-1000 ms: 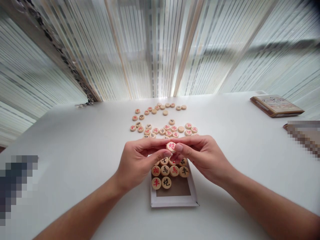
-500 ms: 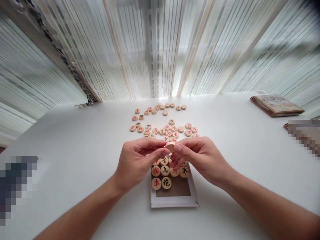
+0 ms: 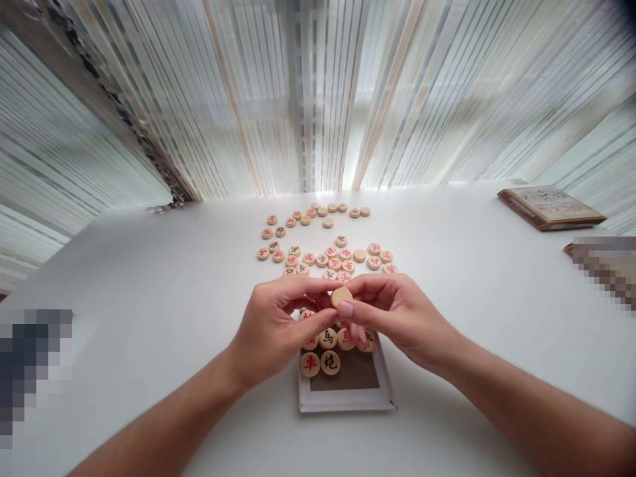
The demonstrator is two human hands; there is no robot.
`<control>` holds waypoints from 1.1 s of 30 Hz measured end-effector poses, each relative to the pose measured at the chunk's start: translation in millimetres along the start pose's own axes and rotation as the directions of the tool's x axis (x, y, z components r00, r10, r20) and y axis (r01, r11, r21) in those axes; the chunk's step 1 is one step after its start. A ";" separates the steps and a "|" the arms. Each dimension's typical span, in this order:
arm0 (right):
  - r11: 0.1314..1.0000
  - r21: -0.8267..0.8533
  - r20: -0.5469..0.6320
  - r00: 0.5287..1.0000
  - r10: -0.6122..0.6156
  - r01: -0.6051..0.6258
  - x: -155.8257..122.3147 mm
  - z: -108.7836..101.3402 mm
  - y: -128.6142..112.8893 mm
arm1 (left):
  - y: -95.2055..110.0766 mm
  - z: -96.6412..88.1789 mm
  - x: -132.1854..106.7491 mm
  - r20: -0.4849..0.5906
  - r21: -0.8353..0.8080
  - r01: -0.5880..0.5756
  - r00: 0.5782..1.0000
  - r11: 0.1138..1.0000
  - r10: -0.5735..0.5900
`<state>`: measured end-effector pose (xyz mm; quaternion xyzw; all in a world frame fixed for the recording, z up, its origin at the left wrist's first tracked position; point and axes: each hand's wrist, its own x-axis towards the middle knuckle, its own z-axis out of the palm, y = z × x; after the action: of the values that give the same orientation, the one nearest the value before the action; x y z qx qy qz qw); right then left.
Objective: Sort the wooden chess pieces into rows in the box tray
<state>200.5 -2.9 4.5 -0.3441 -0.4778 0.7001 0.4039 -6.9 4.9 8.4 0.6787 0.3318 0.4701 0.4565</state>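
Between my two hands is one round wooden Chinese chess piece point(image 3: 342, 296), a plain, unmarked side facing me. My left hand point(image 3: 278, 328) pinches it from the left with thumb and fingers, while my right hand point(image 3: 397, 315) grips its right edge. Both are just above the far part of a shallow white box tray point(image 3: 342, 401) with a brown bottom. Rows of chess pieces lie in the tray, among them a red-marked piece point(image 3: 310, 364) and a black-marked piece point(image 3: 330, 363) in the nearest row. My hands hide the tray's far rows.
Loose chess pieces point(image 3: 321, 260) are scattered behind my hands on the white table point(image 3: 173, 318), some face up, some blank. A flat brown box point(image 3: 551, 207) lies at the back right, near a pixelated object point(image 3: 603, 268). A striped curtain point(image 3: 318, 99) hangs behind the table.
The chess piece in my fingers has turned, so its blank round side shows more fully. My hands have shifted slightly and cover more of the tray's far rows.
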 end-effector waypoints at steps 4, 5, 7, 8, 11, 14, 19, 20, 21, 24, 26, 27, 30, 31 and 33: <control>1.000 0.006 -0.015 1.000 0.023 -0.023 0.3 1.3 -0.3 | 1.8 1.0 -0.6 0.033 0.128 -0.074 0.997 0.989 0.071; 0.999 -0.003 -0.027 0.999 0.033 -0.033 0.2 1.5 -0.4 | 2.5 1.2 -0.8 0.040 0.159 -0.097 0.995 0.982 0.092; 0.998 -0.032 -0.059 0.997 0.053 -0.055 -0.4 1.8 -0.8 | 4.1 1.7 -1.0 0.062 0.203 -0.133 0.990 0.970 0.123; 0.997 -0.047 -0.075 0.995 0.060 -0.063 -0.7 2.0 -1.1 | 5.0 1.8 -1.0 0.072 0.214 -0.142 0.989 0.966 0.129; 0.996 -0.071 -0.097 0.994 0.055 -0.062 -1.3 2.3 -2.1 | 6.9 1.9 -0.5 0.090 0.215 -0.149 0.987 0.965 0.132; 0.998 -0.062 -0.059 0.998 0.024 -0.027 -1.2 1.7 -1.8 | 7.1 1.4 -0.1 0.093 0.175 -0.124 0.990 0.977 0.109; 1.000 0.017 0.017 1.000 0.018 -0.019 -0.4 -1.0 -1.8 | 6.1 1.5 0.9 0.023 0.022 -0.006 1.000 1.000 0.006; 0.999 0.032 0.028 0.999 0.021 -0.021 -0.3 -1.3 -2.3 | 6.1 1.8 1.3 0.011 -0.013 0.015 1.000 1.000 -0.015; 0.999 0.040 0.036 0.999 0.020 -0.022 -0.3 -1.5 -2.8 | 6.2 2.1 1.7 0.005 -0.042 0.031 1.000 0.999 -0.030; 0.999 0.041 0.041 0.999 0.007 -0.009 -0.7 -1.3 -3.5 | 6.5 2.5 2.0 -0.003 -0.069 0.047 0.999 0.997 -0.048; 0.999 0.035 0.036 0.999 -0.002 0.001 -1.2 -0.6 -2.6 | 6.2 2.0 1.3 -0.004 -0.046 0.031 0.999 0.998 -0.031; 0.999 0.033 0.027 1.000 0.000 -0.001 -1.4 -0.2 -1.9 | 6.0 1.7 0.7 -0.001 -0.023 0.016 1.000 1.000 -0.016; 0.999 0.016 -0.013 0.999 0.031 -0.031 -1.9 1.0 -0.2 | 5.1 0.9 -1.2 0.022 0.064 -0.041 0.999 0.997 0.039; 0.999 0.008 -0.026 0.999 0.040 -0.040 -1.9 1.4 -0.1 | 4.8 0.8 -1.7 0.028 0.085 -0.054 0.998 0.995 0.051; 0.999 -0.007 -0.046 0.998 0.047 -0.047 -1.9 1.9 -0.7 | 4.2 1.1 -2.5 0.038 0.101 -0.067 0.997 0.993 0.064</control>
<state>199.8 -5.2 6.0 -0.3729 -0.4632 0.6993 0.3967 -6.6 0.8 11.4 0.7198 0.3252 0.4553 0.4110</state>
